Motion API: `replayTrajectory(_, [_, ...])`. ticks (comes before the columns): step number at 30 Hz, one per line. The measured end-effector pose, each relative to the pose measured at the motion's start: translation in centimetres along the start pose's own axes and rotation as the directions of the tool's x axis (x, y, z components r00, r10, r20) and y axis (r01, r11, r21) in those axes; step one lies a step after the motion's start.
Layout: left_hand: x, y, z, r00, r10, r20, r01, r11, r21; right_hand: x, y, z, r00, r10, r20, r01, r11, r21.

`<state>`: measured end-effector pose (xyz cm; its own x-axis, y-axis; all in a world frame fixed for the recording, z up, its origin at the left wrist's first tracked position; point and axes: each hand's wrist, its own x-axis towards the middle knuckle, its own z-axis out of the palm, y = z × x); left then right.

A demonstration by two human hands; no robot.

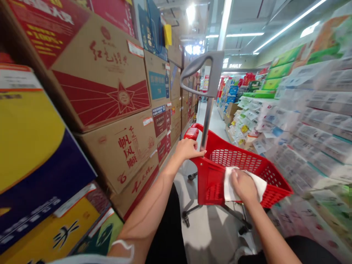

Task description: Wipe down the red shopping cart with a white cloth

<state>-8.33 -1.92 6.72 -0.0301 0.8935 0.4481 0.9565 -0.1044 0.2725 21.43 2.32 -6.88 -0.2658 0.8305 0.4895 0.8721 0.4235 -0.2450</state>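
Observation:
A red plastic shopping cart [214,183] with perforated sides stands in front of me, tilted in view. Its grey loop handle [216,75] rises on a metal post [206,124]. My left hand [187,149] grips the basket's rim beside the foot of that post, the thumb lying along the edge. On the basket's near side, my right hand [244,185] presses a white cloth [228,185] against the red plastic. The cloth spreads out past both sides of the fingers. Part of the cart's wall is hidden behind cloth and hand.
Stacked cardboard cartons [129,154] wall the left side closely. On the right rise piles of wrapped tissue packs [310,121], blurred at the edge. Cart wheels [186,219] rest on the pale floor [203,234]. The aisle runs on between the stacks.

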Motion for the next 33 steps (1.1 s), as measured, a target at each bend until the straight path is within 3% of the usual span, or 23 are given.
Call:
replayTrajectory(3, [-0.7, -1.1, -0.8, 1.000, 0.004, -0.015, -0.004, 1.000, -0.005, -1.1, 5.9, 0.0, 0.996, 0.066, 0.054, -0.060, 0.992, -0.109])
replayTrajectory(6, [-1.4, -1.9, -1.3, 0.999, -0.012, -0.038, 0.012, 1.000, 0.001, -1.9, 10.8, -0.8, 0.971, 0.211, 0.111, -0.185, 0.961, -0.204])
replayTrajectory(8, [-1.7, -2.4, -1.6, 0.999, -0.026, -0.047, 0.027, 1.000, 0.009, -2.2, 12.6, -1.5, 0.936, 0.319, 0.147, -0.276, 0.927, -0.253])
replayTrajectory(10, [-1.9, -2.7, -1.7, 0.998, -0.038, -0.048, 0.039, 0.999, 0.015, -2.3, 12.6, -2.1, 0.908, 0.391, 0.153, -0.339, 0.898, -0.279])
replayTrajectory(12, [-1.9, -2.9, -1.8, 0.998, -0.045, -0.047, 0.046, 0.999, 0.025, -2.0, 10.8, -2.3, 0.895, 0.427, 0.130, -0.379, 0.880, -0.286])
replayTrajectory(15, [-1.8, -2.8, -1.7, 0.997, -0.059, -0.049, 0.062, 0.997, 0.044, -1.1, 5.3, -2.1, 0.908, 0.404, 0.114, -0.361, 0.891, -0.276])
replayTrajectory(17, [-1.7, -2.4, -1.4, 0.996, -0.065, -0.056, 0.068, 0.996, 0.055, -0.4, 0.2, -1.8, 0.943, 0.304, 0.133, -0.269, 0.935, -0.231])
replayTrajectory(21, [-1.5, -1.8, -0.6, 0.995, -0.041, -0.087, 0.047, 0.997, 0.059, 1.3, -9.4, -0.9, 0.995, 0.079, 0.056, -0.073, 0.992, -0.099])
replayTrajectory(24, [-1.2, -1.9, -0.4, 0.996, -0.039, -0.078, 0.043, 0.998, 0.051, 2.0, -12.1, -0.4, 0.997, 0.046, 0.068, -0.043, 0.998, -0.049])
replayTrajectory(26, [-1.1, -2.4, -0.5, 0.997, -0.045, -0.063, 0.048, 0.998, 0.048, 2.1, -11.0, -0.5, 0.991, 0.025, 0.129, -0.021, 0.999, -0.037])
replayTrajectory(28, [-0.9, -3.1, -0.8, 0.998, -0.035, -0.053, 0.038, 0.998, 0.047, 1.9, -8.0, -0.9, 0.980, 0.064, 0.191, -0.052, 0.996, -0.066])
replayTrajectory(33, [-0.7, -4.7, -1.4, 0.998, -0.035, -0.052, 0.038, 0.998, 0.057, 0.4, 2.4, -2.2, 0.913, 0.338, 0.230, -0.281, 0.928, -0.245])
